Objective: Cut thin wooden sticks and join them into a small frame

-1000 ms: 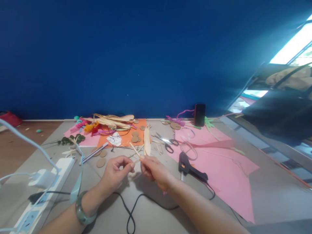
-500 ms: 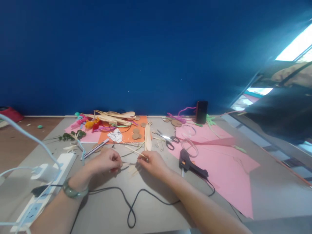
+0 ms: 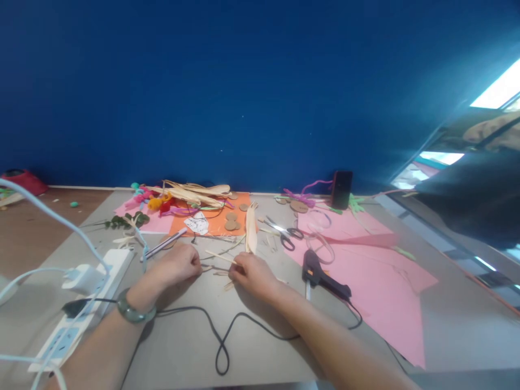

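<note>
Pale stick (image 3: 220,257), 1 pc.: btwn hands, nr mid-bench (image 3: 179,346); one end pinched, other end free, angled L & away.
R hand (image 3: 252,275): thumb & fingers closed on stick.
L hand (image 3: 183,263): knuckles up, fingers drawn together; cannot tell if gripping or merely touching thin scraps (image 3: 221,273) btwn hands.

Risks (judged):
– Stick: poss. slip or twist, from hold at one end only; poss. snap if bent, being so thin.
– Scraps: easily brushed aside or mixed up, from crowding nr fingers.
– Black cord (image 3: 190,309): passing beneath R forearm (image 3: 317,327); poss. snag w/ arm movement, hence tug on glue gun (image 3: 326,281).
– Glue gun: just beyond R forearm, partly on pink paper (image 3: 390,303); poss. hot, so burn or scorch if knocked; heat not visible.
– Scissors (image 3: 285,233): blades toward far side, slightly apart; poss. nick in reaching across.
– Power strip (image 3: 116,268): nr L arm, overlaid w/ pale cables (image 3: 71,216); poss. catch on wrist.

Hidden/unclear:
– Stick's held end: inside R hand.
– L fingertips: turned down, out of sight.
– Scraps: too blurred to count.
– Cord: part-covered by R forearm; link gun-to-strip prob., not fully traceable.
– Gun nozzle: direction hard to read.
– Far R: dark shape (image 3: 479,189), cut off at edge, unidentified.
</note>
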The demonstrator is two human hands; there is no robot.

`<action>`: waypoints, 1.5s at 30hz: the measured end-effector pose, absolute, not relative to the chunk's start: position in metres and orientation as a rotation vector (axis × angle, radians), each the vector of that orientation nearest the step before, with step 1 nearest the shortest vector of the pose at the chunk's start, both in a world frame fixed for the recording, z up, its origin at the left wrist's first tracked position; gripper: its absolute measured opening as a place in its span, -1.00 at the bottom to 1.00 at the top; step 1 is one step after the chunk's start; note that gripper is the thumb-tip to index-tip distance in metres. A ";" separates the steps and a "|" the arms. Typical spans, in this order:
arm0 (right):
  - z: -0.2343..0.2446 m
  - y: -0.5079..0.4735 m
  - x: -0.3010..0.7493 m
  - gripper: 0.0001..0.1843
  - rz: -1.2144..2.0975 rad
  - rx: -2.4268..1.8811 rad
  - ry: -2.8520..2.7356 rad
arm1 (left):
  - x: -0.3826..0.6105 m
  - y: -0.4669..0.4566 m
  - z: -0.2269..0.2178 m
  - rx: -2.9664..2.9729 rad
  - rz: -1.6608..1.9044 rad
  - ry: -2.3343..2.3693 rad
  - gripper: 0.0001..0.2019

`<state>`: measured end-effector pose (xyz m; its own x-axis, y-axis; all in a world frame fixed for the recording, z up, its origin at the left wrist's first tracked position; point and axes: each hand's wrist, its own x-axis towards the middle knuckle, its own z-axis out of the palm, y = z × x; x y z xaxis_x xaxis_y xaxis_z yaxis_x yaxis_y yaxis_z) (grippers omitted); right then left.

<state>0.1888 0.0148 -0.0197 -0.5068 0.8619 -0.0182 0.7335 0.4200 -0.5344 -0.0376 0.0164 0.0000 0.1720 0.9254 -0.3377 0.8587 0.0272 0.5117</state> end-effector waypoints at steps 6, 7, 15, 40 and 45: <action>-0.008 0.017 0.195 -0.90 0.841 -1.412 -2.372 | -0.036 0.016 0.005 1.888 0.151 1.779 -0.89; -0.006 0.017 0.196 -0.90 0.874 -1.406 -2.358 | -0.035 0.016 0.006 1.905 0.178 1.772 -0.89; 0.004 0.015 0.203 -0.88 1.109 -1.314 -2.270 | -0.009 0.007 0.006 1.636 0.477 1.371 -0.71; 0.014 0.009 0.203 -0.72 1.290 -1.023 -1.773 | 0.002 0.002 0.006 1.083 0.610 1.125 -0.71; 0.015 0.008 0.202 -0.83 1.255 -1.083 -1.771 | 0.007 -0.002 0.007 0.999 0.564 1.030 -0.72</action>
